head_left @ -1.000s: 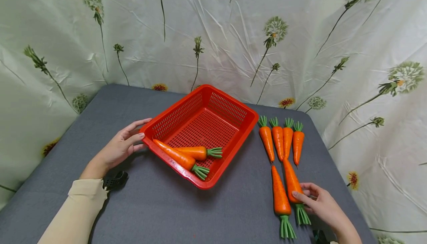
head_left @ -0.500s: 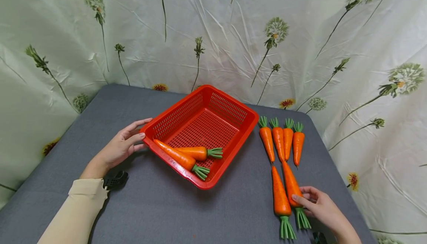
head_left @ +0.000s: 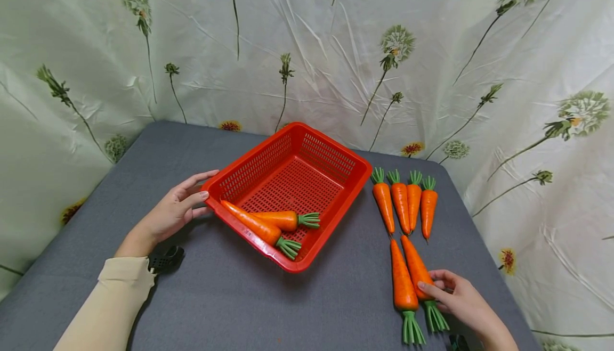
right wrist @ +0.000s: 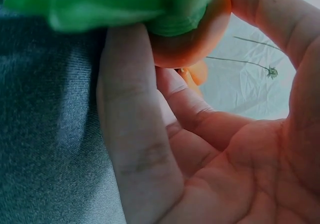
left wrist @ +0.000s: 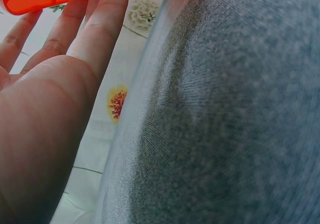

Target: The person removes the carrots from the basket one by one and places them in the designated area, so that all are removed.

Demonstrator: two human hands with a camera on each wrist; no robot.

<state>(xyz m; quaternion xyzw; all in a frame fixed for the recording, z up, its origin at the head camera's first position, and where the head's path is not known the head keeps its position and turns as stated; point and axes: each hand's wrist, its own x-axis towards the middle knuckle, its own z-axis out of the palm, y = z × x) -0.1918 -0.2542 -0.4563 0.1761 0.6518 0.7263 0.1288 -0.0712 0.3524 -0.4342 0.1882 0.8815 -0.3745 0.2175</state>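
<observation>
My left hand [head_left: 174, 208] pinches the near-left corner of a red plastic basket [head_left: 343, 222], thumb on the rim and fingers beneath it. In the left wrist view the fingers [left wrist: 95, 39] reach up to the basket's red edge. Two orange carrots with green tops, one long carrot [head_left: 252, 224] and one shorter carrot [head_left: 283, 219], lie inside along the near side. At the right, my right hand [head_left: 461, 299] grips a large carrot [head_left: 418, 266] near its green top, thumb on one side and fingers on the other. Close beside it lies another large carrot [head_left: 403, 282].
Several smaller carrots [head_left: 401, 202] lie in a row behind the large ones, green tops pointing away. All rest on a grey cloth-covered table [head_left: 240, 308]. A white curtain [head_left: 326, 47] with dandelion prints hangs around the table's back and sides.
The right hand has drawn the large carrot slightly towards me, and its tip has come away from the smaller carrots. The left hand and basket have not moved.
</observation>
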